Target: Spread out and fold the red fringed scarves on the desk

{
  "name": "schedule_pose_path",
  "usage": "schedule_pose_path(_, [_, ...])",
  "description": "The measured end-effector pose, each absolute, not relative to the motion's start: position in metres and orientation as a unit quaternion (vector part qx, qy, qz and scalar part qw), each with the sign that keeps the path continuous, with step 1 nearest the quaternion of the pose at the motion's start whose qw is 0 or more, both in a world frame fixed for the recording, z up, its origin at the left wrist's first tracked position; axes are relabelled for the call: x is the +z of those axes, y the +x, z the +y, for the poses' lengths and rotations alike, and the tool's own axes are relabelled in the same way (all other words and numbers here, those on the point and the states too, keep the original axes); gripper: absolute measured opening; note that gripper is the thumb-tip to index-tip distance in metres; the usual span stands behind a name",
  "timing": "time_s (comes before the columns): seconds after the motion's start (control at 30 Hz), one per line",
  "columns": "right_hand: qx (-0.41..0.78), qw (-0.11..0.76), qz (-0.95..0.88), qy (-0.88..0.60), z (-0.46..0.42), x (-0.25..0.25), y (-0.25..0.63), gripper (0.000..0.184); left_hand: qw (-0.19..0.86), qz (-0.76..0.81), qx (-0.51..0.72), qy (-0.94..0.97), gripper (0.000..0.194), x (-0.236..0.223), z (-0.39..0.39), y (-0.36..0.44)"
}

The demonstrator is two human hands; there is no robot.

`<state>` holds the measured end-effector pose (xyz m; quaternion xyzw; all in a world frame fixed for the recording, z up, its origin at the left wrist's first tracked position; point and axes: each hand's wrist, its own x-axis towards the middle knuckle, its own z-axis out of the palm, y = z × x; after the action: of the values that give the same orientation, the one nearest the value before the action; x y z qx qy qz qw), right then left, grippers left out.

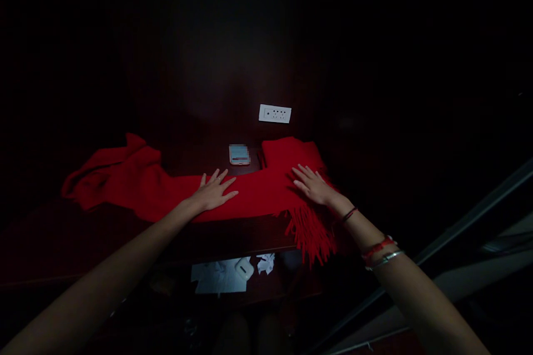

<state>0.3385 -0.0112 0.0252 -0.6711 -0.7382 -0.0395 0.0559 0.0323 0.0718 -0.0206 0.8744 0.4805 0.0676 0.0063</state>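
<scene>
A red fringed scarf stretches across the dark desk. Its left part lies bunched in loose folds, while the middle is a flat, narrow band. At the right, a wider folded portion reaches back toward the wall, and the fringe hangs over the desk's front edge. My left hand rests on the middle band with fingers spread. Over the right portion is my right hand, fingers stretched out and palm down; whether the whole palm touches the cloth I cannot tell. Neither hand grips anything.
A lit phone lies behind the scarf, near a white wall socket. Below the desktop, a shelf or drawer holds papers, a white earbud case and crumpled paper. The surroundings are very dark.
</scene>
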Motion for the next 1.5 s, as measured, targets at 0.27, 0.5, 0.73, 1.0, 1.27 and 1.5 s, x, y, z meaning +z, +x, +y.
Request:
schedule_pose_path(0.27, [-0.002,0.01,-0.699,-0.715,-0.031,0.007,0.357,0.054,0.049,0.423,0.031,0.904,0.06,-0.027,0.069,0.039])
schedule_pose_path(0.5, [-0.071,0.102,-0.838,-0.532,-0.048,0.018,0.269,0.046,-0.033,0.363,0.104,0.925,0.053,-0.008,0.061,0.019])
schedule_pose_path(0.73, [-0.119,0.06,-0.885,-0.446,-0.046,0.007,0.187,0.028,-0.051,0.369,0.054,0.926,0.043,0.015,0.087,-0.035])
schedule_pose_path(1.0, [-0.162,0.03,-0.894,-0.417,-0.038,0.002,0.17,0.022,-0.003,0.44,-0.043,0.897,0.05,0.007,0.128,-0.022])
schedule_pose_path(1.27, [-0.188,0.054,-0.88,-0.433,-0.037,-0.007,0.166,0.016,-0.003,0.301,0.103,0.948,0.035,0.017,0.062,-0.045])
schedule_pose_path(1.5, [-0.182,0.068,-0.864,-0.464,-0.035,-0.009,0.168,0.019,-0.071,0.328,0.03,0.942,0.029,0.015,0.014,-0.096])
